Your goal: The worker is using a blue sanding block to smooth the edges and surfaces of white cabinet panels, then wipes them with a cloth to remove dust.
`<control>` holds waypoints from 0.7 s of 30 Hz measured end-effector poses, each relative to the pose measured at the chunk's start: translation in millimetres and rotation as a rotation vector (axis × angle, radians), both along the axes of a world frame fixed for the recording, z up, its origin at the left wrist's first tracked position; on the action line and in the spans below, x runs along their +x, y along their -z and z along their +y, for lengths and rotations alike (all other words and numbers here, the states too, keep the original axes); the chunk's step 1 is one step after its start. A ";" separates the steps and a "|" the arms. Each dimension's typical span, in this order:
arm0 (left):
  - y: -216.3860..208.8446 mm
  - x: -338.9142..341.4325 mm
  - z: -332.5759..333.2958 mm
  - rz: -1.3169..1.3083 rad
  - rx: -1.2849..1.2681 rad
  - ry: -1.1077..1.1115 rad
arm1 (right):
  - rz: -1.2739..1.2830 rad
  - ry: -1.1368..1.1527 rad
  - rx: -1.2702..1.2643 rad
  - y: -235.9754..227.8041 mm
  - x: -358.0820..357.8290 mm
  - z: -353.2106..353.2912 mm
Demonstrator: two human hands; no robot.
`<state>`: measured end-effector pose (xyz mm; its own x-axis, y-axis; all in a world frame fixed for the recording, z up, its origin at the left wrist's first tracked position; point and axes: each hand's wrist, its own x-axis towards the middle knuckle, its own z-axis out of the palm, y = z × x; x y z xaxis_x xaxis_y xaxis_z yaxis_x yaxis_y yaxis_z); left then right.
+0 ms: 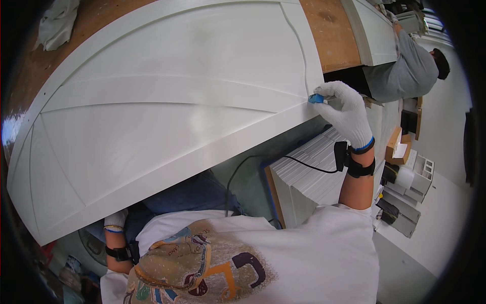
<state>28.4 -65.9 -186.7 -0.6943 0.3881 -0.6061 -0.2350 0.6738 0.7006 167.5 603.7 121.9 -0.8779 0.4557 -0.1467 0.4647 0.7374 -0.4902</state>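
A large white panel (152, 96) with raised strips lies across the view. At its right end, my right hand (349, 111), in a white knit glove, pinches a small blue block (316, 98) between thumb and fingers. The block sits against the panel's corner by a raised strip; whether it presses on the surface I cannot tell. My left hand (116, 219), also gloved, is at the panel's near edge on the left. Its fingers are hidden beneath that edge, so their state does not show.
Below the panel's right end stands a tall stack of white sheets or boards (309, 167). A black cable (253, 157) runs from my right wrist strap. A co-worker in grey (405, 71) bends over another white panel (374, 35). A white cloth (57, 23) lies on the brown worktop.
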 end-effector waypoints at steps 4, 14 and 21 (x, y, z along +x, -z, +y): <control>12.7 0.7 -2.9 0.095 -0.005 0.094 | 0.114 0.105 0.008 -0.6 5.3 0.9; -45.0 -5.2 60.5 -0.555 0.489 -0.820 | 0.196 0.019 0.216 15.4 -23.7 15.9; -32.5 -5.0 37.8 -0.335 0.071 -0.435 | 0.179 -0.050 0.318 16.7 -31.6 17.5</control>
<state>23.4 -28.1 -154.2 -0.5733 0.1560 -0.8043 -0.6991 0.4188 0.5796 135.9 621.3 105.3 -0.8992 0.4098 0.1531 0.3521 0.8857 -0.3027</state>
